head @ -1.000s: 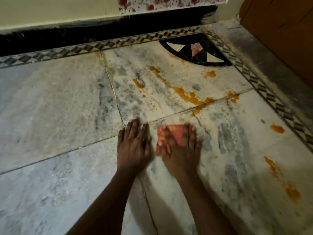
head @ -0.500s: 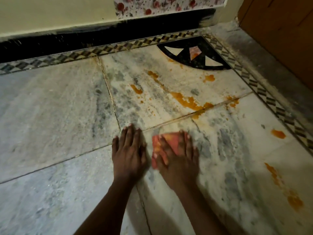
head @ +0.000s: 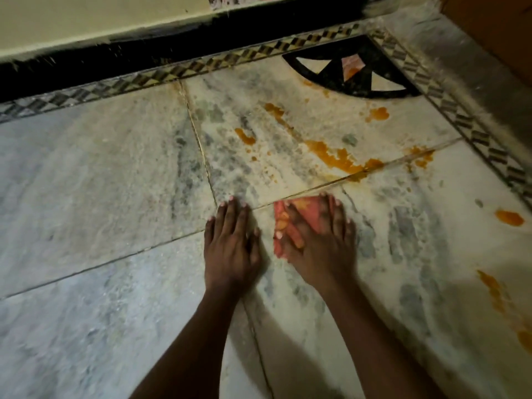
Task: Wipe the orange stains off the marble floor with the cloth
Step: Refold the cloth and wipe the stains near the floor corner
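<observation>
Both hands have slid up the floor since a moment ago, fingertips now right at the grout seam that they sat short of before. The right hand's fingers [head: 290,223] lie spread and pressed flat on the cloth [head: 312,214], a small pink-red pad smeared with orange, pinning it to the marble floor [head: 100,182] rather than curling round it. The right hand [head: 316,240] covers most of it; only the front and left edges peek out. Beside it the left hand [head: 230,243] is flat and open on bare stone, holding nothing, bracing by the look of it. Now the key line: the long orange streak [head: 331,156] lies just ahead of the cloth and runs diagonally, from upper left down to the seam at the right, so the right hand is the nearer one and a forward push should meet it. More orange blots [head: 509,218] wait well off to the right, untouched.
</observation>
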A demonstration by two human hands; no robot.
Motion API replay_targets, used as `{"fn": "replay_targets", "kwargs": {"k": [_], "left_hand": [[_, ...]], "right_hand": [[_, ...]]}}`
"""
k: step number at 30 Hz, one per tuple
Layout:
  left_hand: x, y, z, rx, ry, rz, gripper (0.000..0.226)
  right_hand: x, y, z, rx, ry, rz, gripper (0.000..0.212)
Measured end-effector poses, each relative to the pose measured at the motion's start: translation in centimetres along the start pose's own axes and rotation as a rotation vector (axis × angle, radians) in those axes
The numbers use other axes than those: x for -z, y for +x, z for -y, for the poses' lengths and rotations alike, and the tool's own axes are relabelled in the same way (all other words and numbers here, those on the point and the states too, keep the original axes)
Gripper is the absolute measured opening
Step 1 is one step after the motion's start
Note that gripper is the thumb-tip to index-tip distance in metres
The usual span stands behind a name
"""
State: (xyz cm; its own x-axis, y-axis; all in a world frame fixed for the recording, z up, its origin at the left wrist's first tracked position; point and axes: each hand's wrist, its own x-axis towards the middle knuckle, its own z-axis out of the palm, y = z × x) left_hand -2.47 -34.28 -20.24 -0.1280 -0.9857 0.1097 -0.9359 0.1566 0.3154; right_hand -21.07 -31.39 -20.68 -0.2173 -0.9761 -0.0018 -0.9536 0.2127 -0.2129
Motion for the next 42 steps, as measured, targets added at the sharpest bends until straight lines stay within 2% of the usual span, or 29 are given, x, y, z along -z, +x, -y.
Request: {"fn": "replay_targets", "kwargs": {"k": [3,7,11,15,19,21,23,25,26,28,32,34,36,38,39,40,42], "left_hand": [[0.4,-0.2,0.0,0.001,-0.011,0.027,0.062],[0.8,-0.2,-0.1,-0.011,0.007,0.015,0.060],[0.3,0.1,0.0,-0.034,0.034,0.019,0.061],[0.3,0.1,0.0,-0.008,0.020,0.010,0.060],[1.1,1.7,2.1,-0.037,-0.087,-0.010,0.067],[1.7,5.1,4.5,-0.015,-0.066,-0.030,0.070],[1.9,8.1,6.8,0.022,0.016,-0.008,0.072],[1.3,9.6,7.8,0.021,0.065,-0.004,0.072],[1.1,9.8,8.0,0.025,0.074,-0.007,0.071],[0.9,10.1,8.2,0.021,0.076,-0.008,0.069],[1.6,10.1,7.9,0.032,0.062,-0.014,0.069],[1.8,10.0,7.8,0.034,0.036,-0.015,0.068],[1.7,10.0,7.8,0.054,0.027,-0.018,0.069],[1.5,10.0,7.8,0.100,0.022,-0.022,0.069],[1.5,10.0,7.8,0.129,0.030,-0.022,0.069],[1.6,10.1,7.8,0.154,0.042,-0.022,0.070],[1.7,10.0,7.6,0.192,0.067,-0.006,0.072]], "right_hand": [[0.7,-1.4,-1.3,-0.086,0.002,0.014,0.076],[1.2,1.9,1.3,-0.303,0.057,0.055,0.079],[0.6,5.7,3.2,-0.380,0.122,0.050,0.079],[-0.1,7.3,5.7,-0.176,0.101,0.059,0.072],[0.0,3.6,2.7,0.091,0.024,-0.041,0.070],[0.0,2.1,0.0,0.048,-0.017,-0.040,0.073],[-0.2,3.7,-0.4,-0.160,-0.017,-0.086,0.075],[-0.8,7.6,1.9,-0.368,0.060,-0.116,0.073],[-1.0,9.5,3.6,-0.397,0.079,-0.073,0.072],[-1.3,11.7,6.6,-0.270,0.045,0.005,0.070],[-0.9,8.3,6.2,0.159,0.003,-0.046,0.066],[-0.8,6.6,3.7,0.130,-0.024,-0.033,0.067],[-0.8,8.1,3.3,-0.120,-0.002,-0.068,0.068],[-1.3,11.8,5.8,-0.403,0.083,-0.076,0.070],[-1.4,13.7,7.8,-0.450,0.117,-0.041,0.071],[-1.5,15.0,9.7,-0.404,0.118,-0.008,0.071],[-1.7,14.6,11.3,-0.108,0.054,0.006,0.069]]}}
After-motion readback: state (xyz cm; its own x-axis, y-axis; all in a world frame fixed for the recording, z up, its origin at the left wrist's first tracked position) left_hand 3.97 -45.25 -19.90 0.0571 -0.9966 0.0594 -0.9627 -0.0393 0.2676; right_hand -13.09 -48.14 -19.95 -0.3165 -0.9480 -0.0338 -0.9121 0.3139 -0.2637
